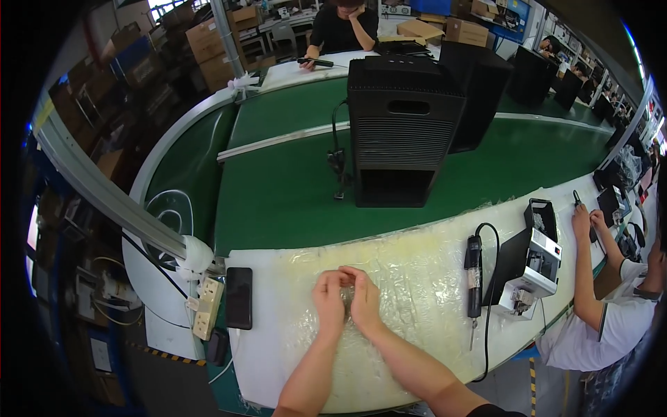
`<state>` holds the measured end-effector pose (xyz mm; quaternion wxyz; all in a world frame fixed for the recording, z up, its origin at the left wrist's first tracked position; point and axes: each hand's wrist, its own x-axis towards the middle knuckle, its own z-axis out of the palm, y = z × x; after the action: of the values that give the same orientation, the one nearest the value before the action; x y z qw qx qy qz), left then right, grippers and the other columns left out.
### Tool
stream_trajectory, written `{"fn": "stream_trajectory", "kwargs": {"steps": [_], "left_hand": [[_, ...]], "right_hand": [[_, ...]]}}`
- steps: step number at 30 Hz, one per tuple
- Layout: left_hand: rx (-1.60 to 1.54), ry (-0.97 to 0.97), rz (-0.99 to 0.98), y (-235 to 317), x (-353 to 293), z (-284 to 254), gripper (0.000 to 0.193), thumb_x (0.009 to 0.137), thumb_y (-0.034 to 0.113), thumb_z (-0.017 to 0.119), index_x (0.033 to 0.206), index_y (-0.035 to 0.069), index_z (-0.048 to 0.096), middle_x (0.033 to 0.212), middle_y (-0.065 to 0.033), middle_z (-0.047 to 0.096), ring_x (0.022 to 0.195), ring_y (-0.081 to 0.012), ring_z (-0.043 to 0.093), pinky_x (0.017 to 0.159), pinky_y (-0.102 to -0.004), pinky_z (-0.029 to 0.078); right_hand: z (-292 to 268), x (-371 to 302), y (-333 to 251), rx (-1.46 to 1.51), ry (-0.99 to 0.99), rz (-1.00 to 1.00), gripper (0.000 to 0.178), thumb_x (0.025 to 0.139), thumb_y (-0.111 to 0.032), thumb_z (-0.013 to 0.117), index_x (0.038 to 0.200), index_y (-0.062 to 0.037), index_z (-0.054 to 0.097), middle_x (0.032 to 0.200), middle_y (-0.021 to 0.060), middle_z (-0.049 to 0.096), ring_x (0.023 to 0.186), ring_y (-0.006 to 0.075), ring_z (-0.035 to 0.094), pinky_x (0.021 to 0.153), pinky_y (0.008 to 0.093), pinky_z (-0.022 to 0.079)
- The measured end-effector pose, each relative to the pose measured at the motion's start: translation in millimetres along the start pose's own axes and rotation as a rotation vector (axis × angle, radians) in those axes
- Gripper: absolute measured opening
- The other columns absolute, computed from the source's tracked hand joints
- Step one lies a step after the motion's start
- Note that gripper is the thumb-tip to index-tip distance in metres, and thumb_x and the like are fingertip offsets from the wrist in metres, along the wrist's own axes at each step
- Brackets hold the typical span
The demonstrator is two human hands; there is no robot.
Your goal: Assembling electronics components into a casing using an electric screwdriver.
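Note:
My left hand (330,299) and my right hand (364,300) rest on the plastic-covered white work mat (417,278). Their fingers are curled in and meet at the tips, with a narrow gap between the palms. No object shows in either hand. A black smartphone (240,298) lies to the left of my hands. Farther to the right is a black electric screwdriver (474,276) with a cord, its bit pointing toward me.
A tall black appliance (405,132) with its cord stands on the green conveyor (278,187) ahead. White-and-black device parts (531,264) sit at right, near a co-worker (604,306). Another person (344,31) sits across. A power strip (208,308) is at the left edge.

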<state>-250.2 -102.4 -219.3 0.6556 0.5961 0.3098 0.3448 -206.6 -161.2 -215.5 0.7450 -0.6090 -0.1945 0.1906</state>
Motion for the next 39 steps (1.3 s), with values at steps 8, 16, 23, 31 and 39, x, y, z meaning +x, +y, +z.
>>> {"fn": "stream_trajectory", "kwargs": {"steps": [8,16,23,31,39], "left_hand": [[-0.222,-0.004,-0.109,10.9,1.6,0.1,0.042,0.100,0.029,0.035,0.097,-0.002,0.063,0.093,-0.0095,0.064,0.078,-0.0141,0.059,0.072,-0.0271,0.047],[-0.154,0.071,0.001,-3.9,8.7,-1.3,0.041,0.100,0.026,0.036,0.091,-0.003,0.063,0.088,-0.0105,0.064,0.075,-0.0157,0.060,0.072,-0.0283,0.048],[0.059,-0.088,-0.054,7.6,-8.5,10.0,0.029,0.098,0.016,0.042,0.088,-0.004,0.061,0.086,-0.0078,0.063,0.077,-0.0152,0.058,0.072,-0.0281,0.047],[-0.112,0.160,0.069,2.8,5.5,3.9,0.029,0.097,0.016,0.042,0.082,-0.001,0.060,0.083,-0.0066,0.061,0.077,-0.0148,0.055,0.074,-0.0280,0.045],[-0.032,-0.001,-0.026,10.8,-1.6,10.3,0.036,0.098,0.024,0.038,0.092,0.000,0.064,0.090,-0.0080,0.064,0.083,-0.0152,0.058,0.078,-0.0264,0.045]], "right_hand": [[-1.8,-7.3,-0.1,-0.220,-0.105,-0.114,0.036,0.100,-0.022,0.036,0.093,0.0040,0.061,0.088,0.0127,0.063,0.081,0.0208,0.061,0.075,0.0315,0.049],[-0.5,2.4,2.7,-0.125,0.092,-0.199,0.036,0.100,-0.022,0.036,0.098,0.0031,0.061,0.094,0.0136,0.063,0.084,0.0227,0.061,0.078,0.0320,0.048],[-8.1,4.5,6.5,-0.051,-0.046,-0.084,0.037,0.101,-0.023,0.033,0.110,0.0030,0.058,0.103,0.0143,0.062,0.092,0.0235,0.061,0.085,0.0321,0.047],[-4.1,5.2,10.7,-0.061,0.153,-0.160,0.036,0.101,-0.023,0.035,0.104,0.0031,0.060,0.098,0.0138,0.063,0.088,0.0228,0.062,0.081,0.0315,0.048],[-3.3,-2.4,1.2,-0.035,-0.059,0.015,0.031,0.098,-0.019,0.039,0.093,0.0012,0.062,0.094,0.0133,0.063,0.083,0.0199,0.060,0.077,0.0307,0.048]]}}
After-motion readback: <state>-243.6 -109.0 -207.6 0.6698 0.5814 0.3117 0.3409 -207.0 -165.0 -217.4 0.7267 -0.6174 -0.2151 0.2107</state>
